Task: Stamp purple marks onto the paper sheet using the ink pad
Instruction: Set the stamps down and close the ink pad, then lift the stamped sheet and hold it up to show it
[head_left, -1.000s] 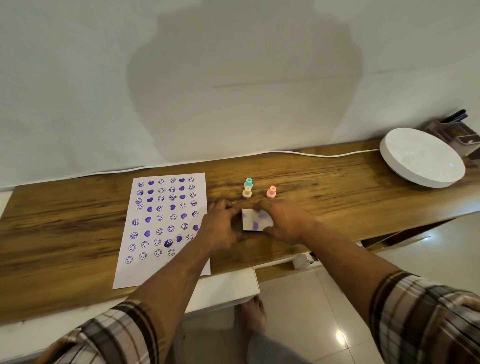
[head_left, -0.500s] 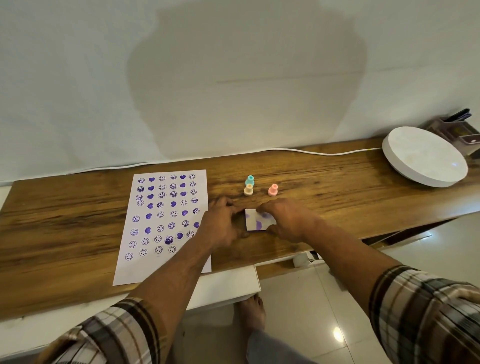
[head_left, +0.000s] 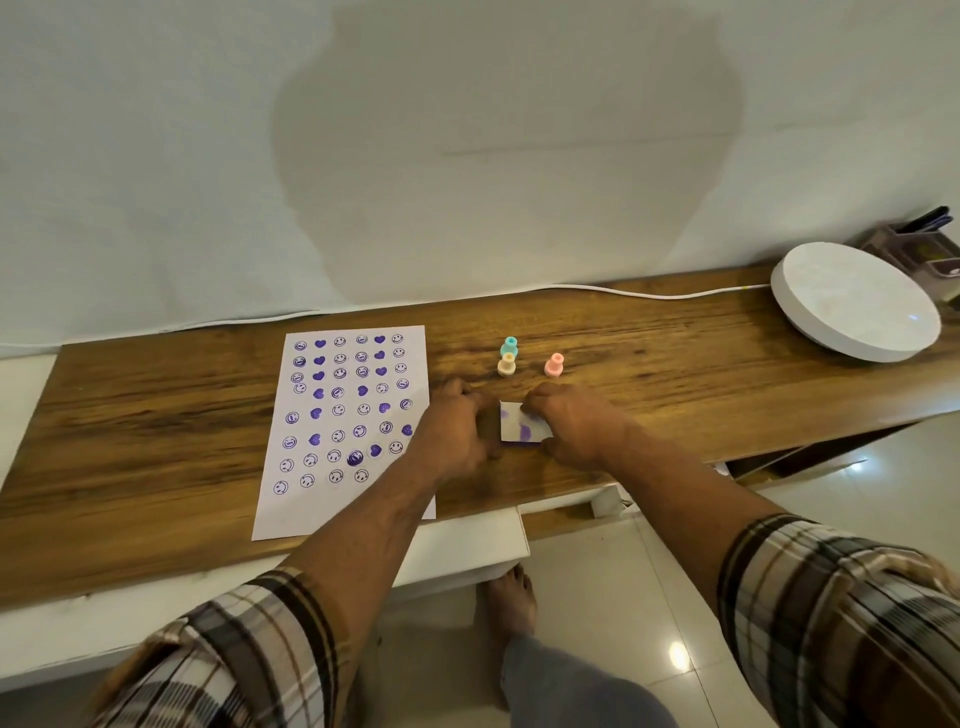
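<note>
Head view. Wooden worktop along a pale wall, a white cable running at its back edge.

Paper sheet: lies flat on the worktop, left of centre, covered in rows of purple smiley and heart marks; its lower part is bare.

Ink pad: small square case with a pale, purple-smudged lid, flat on the worktop just right of the sheet, between the two hands.

Left hand: curled grip against the pad's left side, its wrist overlapping the sheet's right edge; whether the fingers actually clasp the case cannot be told.

Right hand: fingertips on the pad's top and right edge, thumb at its near corner, pinching the lid.

Three small stamps, upright, just behind the pad: teal stamp, cream stamp touching in front of it, pink stamp apart to the right.

White round disc: far right of the worktop, with a dark holder behind it.

Plaid sleeves on both forearms; a bare foot on the tiled floor below.
</note>
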